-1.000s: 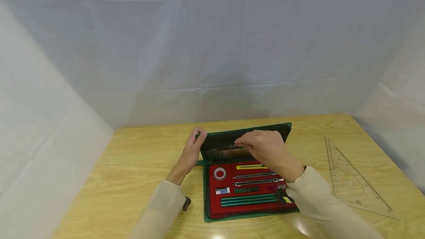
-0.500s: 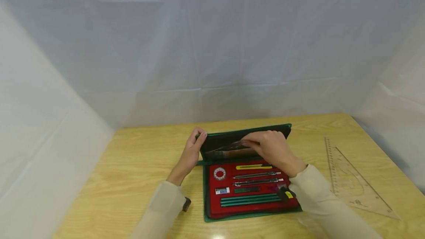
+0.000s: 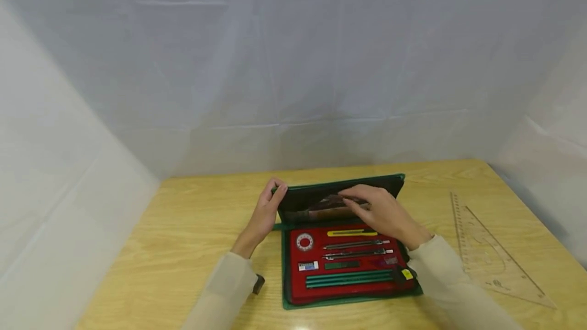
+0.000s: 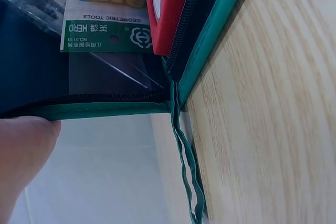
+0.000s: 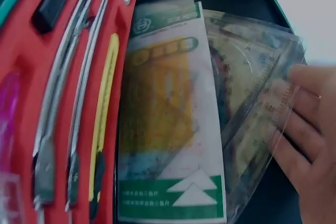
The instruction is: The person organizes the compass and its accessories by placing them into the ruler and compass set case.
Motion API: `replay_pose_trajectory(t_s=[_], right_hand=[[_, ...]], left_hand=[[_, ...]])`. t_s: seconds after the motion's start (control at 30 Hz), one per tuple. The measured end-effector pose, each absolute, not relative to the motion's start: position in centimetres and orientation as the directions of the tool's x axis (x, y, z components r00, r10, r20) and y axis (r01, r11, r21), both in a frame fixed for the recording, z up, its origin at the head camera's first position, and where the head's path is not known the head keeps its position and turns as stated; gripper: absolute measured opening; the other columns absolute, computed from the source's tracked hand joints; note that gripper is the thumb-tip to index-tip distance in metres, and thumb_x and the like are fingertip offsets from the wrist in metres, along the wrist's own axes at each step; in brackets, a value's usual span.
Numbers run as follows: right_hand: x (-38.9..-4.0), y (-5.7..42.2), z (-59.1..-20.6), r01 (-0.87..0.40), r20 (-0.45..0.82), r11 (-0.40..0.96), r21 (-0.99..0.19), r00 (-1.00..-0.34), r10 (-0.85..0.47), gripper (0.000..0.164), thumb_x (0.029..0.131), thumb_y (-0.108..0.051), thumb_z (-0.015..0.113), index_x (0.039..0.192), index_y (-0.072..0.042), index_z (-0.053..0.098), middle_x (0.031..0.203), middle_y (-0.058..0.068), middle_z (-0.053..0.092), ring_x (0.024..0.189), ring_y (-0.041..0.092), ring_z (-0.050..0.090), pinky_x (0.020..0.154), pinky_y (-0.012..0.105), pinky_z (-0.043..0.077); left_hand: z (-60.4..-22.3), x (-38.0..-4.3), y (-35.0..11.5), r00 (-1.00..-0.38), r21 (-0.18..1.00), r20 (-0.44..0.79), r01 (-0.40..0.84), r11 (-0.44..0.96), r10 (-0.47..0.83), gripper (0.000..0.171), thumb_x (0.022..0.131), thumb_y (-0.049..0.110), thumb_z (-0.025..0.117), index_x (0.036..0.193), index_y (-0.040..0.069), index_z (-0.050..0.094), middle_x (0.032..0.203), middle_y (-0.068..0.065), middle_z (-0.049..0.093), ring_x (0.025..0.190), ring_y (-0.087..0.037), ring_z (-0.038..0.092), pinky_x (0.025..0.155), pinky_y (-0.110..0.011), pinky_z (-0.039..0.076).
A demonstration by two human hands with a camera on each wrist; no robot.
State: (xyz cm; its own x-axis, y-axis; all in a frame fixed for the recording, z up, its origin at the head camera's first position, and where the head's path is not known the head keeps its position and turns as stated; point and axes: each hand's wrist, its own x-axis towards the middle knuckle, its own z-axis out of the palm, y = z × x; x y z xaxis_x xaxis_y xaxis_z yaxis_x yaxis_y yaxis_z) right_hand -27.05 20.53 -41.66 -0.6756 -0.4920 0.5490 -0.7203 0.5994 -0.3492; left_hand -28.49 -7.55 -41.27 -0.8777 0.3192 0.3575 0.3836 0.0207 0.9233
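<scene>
A zip case (image 3: 351,301) with green edging stands open on the table, its lid raised. My left hand (image 3: 265,211) grips the lid's left corner, thumb on the inner side. Inside the lid is a printed card (image 5: 170,114) reading "Geometric Tools". Beside that card, my right hand (image 3: 382,213) pinches the edge of a clear plastic sleeve (image 5: 252,77) with a transparent, scale-marked drawing tool in it. The red tray (image 3: 316,297) holds a yellow cutter (image 3: 350,232), two compass-like metal tools (image 3: 355,254), green pencils (image 3: 348,279), an eraser (image 3: 308,266) and a white ring-shaped piece (image 3: 304,242).
On the table (image 3: 197,228) to the right lies a clear set square (image 3: 495,264), close to my right sleeve. A green strap (image 4: 186,166) hangs from the case's hinge side. White sheeting (image 3: 293,90) surrounds the table at the back and sides.
My right hand has shifted a little to the right along the lid, and its fingers have spread somewhat. More of the clear sleeve shows above the card. My left hand keeps its grip on the lid.
</scene>
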Motion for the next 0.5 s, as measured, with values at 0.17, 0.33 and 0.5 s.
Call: replay_pose_trajectory(t_s=[0.17,0.33,0.5], right_hand=[[-26.6,20.8,-41.9,-0.711,0.647,0.66,-0.242,-0.625,-0.437,0.028,0.085,-0.003,0.07,0.112,-0.01,0.071,0.101,0.001,0.067,0.085,0.013,0.063,0.069,0.032,0.053],[-26.6,20.5,-41.7,-0.689,0.66,0.692,-0.215,-0.625,-0.417,0.022,0.084,-0.004,0.072,0.104,-0.009,0.073,0.095,0.0,0.069,0.082,0.014,0.064,0.07,0.033,0.053],[-26.9,20.2,-41.8,-0.688,0.647,0.687,-0.234,-0.637,-0.418,0.019,0.083,-0.005,0.073,0.101,-0.01,0.074,0.094,0.001,0.07,0.082,0.014,0.065,0.07,0.032,0.054]], left_hand=[[-42.9,-29.9,-7.7,-0.877,0.918,0.376,0.397,0.009,0.3,0.019,0.105,0.018,0.039,0.1,0.001,0.044,0.103,-0.009,0.043,0.104,-0.024,0.04,0.094,-0.039,0.03],[-43.3,-30.2,-7.8,-0.881,0.919,0.372,0.394,0.015,0.293,0.019,0.105,0.02,0.039,0.101,0.002,0.045,0.105,-0.008,0.044,0.107,-0.023,0.04,0.096,-0.04,0.029],[-43.2,-30.1,-7.9,-0.891,0.931,0.339,0.363,0.024,0.301,0.015,0.104,0.014,0.037,0.102,0.001,0.045,0.106,-0.01,0.043,0.109,-0.025,0.038,0.097,-0.043,0.028]])
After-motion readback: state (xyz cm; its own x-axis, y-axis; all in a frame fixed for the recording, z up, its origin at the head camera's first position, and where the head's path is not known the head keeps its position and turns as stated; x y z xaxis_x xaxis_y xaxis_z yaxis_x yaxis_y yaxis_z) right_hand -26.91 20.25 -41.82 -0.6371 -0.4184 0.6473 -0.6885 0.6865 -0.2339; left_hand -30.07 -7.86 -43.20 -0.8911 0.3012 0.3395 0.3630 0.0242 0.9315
